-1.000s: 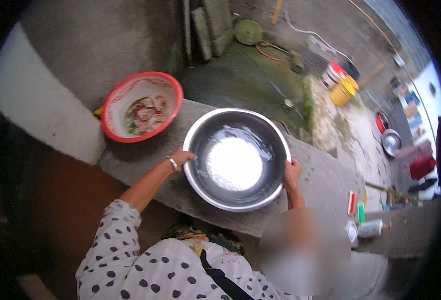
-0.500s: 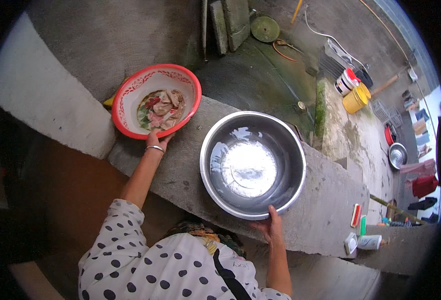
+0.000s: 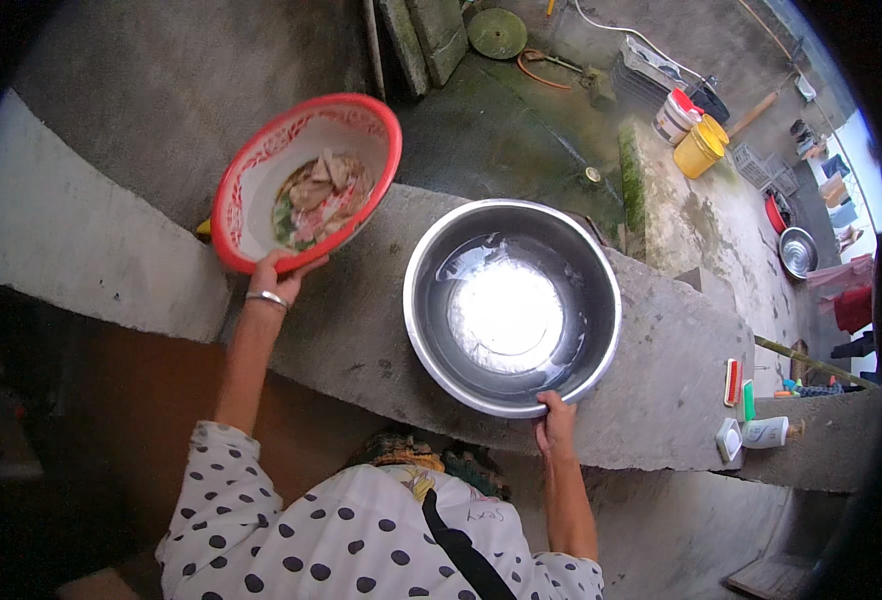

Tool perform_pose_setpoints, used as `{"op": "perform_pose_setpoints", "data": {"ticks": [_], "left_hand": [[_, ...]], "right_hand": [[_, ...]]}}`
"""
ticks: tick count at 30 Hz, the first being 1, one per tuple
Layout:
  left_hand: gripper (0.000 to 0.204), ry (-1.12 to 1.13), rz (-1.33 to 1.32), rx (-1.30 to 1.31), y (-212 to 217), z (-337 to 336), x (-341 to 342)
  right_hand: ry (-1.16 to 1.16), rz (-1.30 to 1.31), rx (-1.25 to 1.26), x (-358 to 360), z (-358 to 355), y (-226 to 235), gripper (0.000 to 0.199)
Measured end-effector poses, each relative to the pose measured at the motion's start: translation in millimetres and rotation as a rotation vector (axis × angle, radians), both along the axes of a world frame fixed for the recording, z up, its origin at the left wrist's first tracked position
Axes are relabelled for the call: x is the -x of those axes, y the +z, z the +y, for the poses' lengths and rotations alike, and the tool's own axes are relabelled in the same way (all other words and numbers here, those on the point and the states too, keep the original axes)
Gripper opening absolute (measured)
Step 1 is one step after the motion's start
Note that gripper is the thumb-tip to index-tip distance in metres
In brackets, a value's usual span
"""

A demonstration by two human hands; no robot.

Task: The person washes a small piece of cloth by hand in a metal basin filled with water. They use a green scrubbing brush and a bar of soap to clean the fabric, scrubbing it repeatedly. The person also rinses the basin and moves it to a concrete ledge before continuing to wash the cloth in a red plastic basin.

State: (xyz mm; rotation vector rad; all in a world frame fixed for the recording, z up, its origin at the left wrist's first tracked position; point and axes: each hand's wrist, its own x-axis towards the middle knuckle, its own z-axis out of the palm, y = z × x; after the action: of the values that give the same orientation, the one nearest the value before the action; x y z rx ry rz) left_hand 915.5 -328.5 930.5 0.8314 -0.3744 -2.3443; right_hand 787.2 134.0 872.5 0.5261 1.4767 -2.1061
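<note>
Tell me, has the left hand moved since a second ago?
Yes. The left hand left the rim of the steel basin and went left along the concrete ledge to grip the near rim of the red plastic bowl.

Lighting: soft daylight, even, shadows faint. Glare: 1 white patch on water inside steel basin (image 3: 512, 308). Left area under concrete ledge (image 3: 661, 400) dim. Edges: fisheye bending, black vignette at corners. Focus: sharp centrally.
</note>
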Motion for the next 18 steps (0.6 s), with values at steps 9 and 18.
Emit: {"op": "perform_pose_setpoints", "data": {"ticks": [9, 18], "left_hand": [[0.043, -0.073, -0.198, 0.343, 116, 10, 4], [0.045, -0.338, -0.156, 0.290, 142, 59, 18]], "right_hand": [[0.097, -0.001, 0.061, -10, -72, 16, 0.015], [0.218, -0.037, -0.064, -23, -159, 29, 0.022]]}}
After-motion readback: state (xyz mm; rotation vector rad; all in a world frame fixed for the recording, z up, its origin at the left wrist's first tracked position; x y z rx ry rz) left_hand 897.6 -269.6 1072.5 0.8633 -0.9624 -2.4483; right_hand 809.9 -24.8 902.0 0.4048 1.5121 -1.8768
